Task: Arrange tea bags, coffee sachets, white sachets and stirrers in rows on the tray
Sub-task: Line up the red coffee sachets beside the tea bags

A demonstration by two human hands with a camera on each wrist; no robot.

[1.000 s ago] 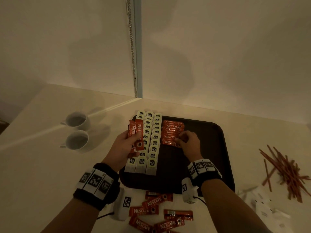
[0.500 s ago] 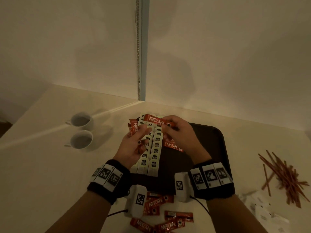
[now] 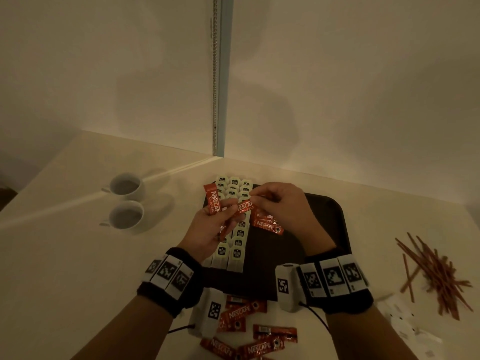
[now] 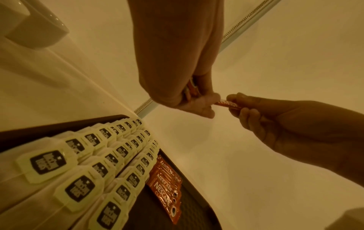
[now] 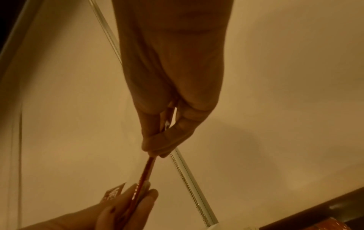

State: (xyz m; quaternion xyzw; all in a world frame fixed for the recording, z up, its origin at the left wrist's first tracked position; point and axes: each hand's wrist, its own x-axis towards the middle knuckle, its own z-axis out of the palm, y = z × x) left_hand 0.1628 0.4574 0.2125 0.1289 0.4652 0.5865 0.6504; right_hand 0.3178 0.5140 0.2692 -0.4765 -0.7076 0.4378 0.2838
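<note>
Right hand (image 3: 283,206) pinches one end of a red foil Nescafe coffee sachet (image 3: 244,207) between thumb and fingertips; left hand (image 3: 210,227) pinches its other end, so the sachet spans both hands above the dark rectangular plastic tray (image 3: 324,224). Left hand also grips a small bunch of spare red coffee sachets (image 3: 213,201), fanned up past its thumb, fingers curled round them. Both palms face inward, wrists raised off the tray, black wristbands with white marker tags (image 3: 170,272) on each forearm. In the left wrist view the shared sachet runs edge-on between the two thumbs; same in the right wrist view, sachet thin and tilted.

On the tray, directly under the hands, a short row of red coffee sachets (image 3: 267,224) lies flat, overlapping. Just left of it on the tray, three rows of pale tea bags with dark labels (image 3: 237,252) run front to back. Off the tray's near edge, loose red sachets (image 3: 244,315) lie scattered on the beige counter (image 3: 65,255). Right of the tray, a pile of brown stirrers (image 3: 436,274); white sachets (image 3: 405,320) near it, blurred. Left of the tray, two white cups (image 3: 126,201).
</note>
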